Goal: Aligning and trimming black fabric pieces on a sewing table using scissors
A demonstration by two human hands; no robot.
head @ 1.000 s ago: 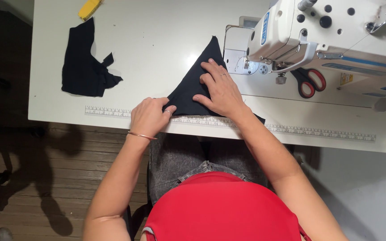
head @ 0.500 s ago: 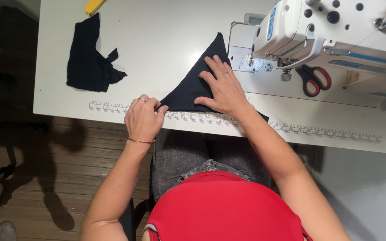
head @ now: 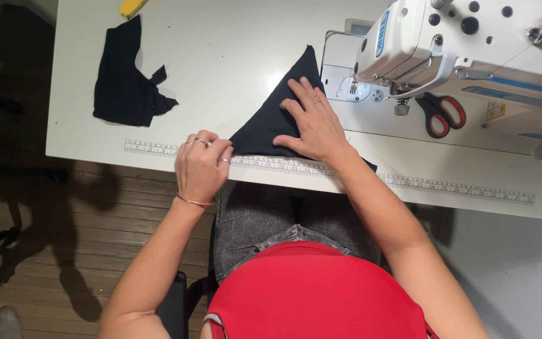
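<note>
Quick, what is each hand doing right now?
Left hand: closed, pinching the near corner of the dark fabric at the table edge.
Right hand: open, pressed flat on the dark fabric.

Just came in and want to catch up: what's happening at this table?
A person sits at a white table with a sewing machine. The right hand lies flat on a dark triangular fabric piece; the left hand pinches its near corner at the table edge. Another dark fabric piece and red-handled scissors lie aside.
</note>
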